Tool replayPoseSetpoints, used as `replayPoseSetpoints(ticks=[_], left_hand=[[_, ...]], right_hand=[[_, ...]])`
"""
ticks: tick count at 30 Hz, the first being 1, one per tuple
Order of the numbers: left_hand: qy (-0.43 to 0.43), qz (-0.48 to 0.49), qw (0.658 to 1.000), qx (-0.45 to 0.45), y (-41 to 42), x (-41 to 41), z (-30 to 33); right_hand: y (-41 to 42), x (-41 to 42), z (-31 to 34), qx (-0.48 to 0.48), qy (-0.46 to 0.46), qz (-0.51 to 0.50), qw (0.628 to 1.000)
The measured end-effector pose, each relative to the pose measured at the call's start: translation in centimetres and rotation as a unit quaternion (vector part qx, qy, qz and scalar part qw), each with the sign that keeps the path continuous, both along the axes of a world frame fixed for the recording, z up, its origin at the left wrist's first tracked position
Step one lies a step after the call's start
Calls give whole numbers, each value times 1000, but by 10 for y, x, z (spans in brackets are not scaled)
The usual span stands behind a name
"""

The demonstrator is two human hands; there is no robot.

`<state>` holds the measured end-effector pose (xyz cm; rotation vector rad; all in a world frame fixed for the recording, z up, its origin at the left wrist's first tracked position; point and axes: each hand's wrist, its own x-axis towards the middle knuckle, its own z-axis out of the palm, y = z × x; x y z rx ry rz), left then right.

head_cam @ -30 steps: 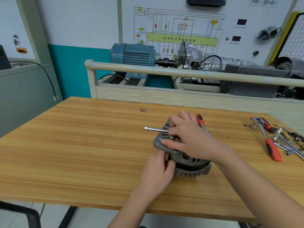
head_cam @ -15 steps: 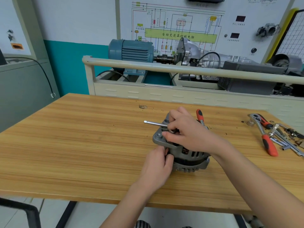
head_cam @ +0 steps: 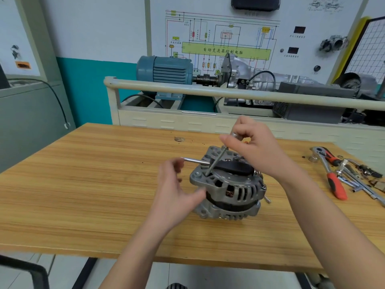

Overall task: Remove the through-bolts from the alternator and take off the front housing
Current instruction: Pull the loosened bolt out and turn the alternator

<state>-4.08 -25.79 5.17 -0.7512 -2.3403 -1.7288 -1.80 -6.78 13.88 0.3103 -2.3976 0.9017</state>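
Alternator: grey cast body with slotted vents, copper windings visible through them, a black cover on top; stands near the middle of the wooden table, toward the near edge. Wooden table: light grain, a small round hole at 12 o'clock from the alternator. Training bench: cream frame with a rail, beyond the table's far edge, carrying a blue motor at 11 o'clock from the alternator. Left hand: at 9 o'clock of the alternator, thumb touching the housing's side, fingers spread apart and holding nothing. Right hand: raised at 1 o'clock above the alternator, thumb and fingers pinched together on the head of a through-bolt. Through-bolt: long thin steel rod, tilted, its lower end at the housing's upper left ear; whether it is clear of the hole cannot be told. Ratchet wrench: red-and-black handle, lying flat at 3 o'clock, well apart from the alternator. Steel bar: projecting toward 9 o'clock from behind the alternator's top. Loose metal tools: just beside the ratchet, blurred.
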Motion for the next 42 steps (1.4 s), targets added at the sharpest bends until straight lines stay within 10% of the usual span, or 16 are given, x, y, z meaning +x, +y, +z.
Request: replayPoseSetpoints(ticks=[10,14,17,42], left_hand=[[182,-63,981,-34,47,16,51],[212,-42,970,-111,53,18,54],[230,-18,954,-193,54,18,56],[177,-183,957,-141,57,13,62]], right_hand=[[-10,17,1,-212,28,36,976],[-18,25,6,-580,-50,224,781],[-26,27,12,-655,-39,231,718],[-25,22,21,-664,12,223,713]])
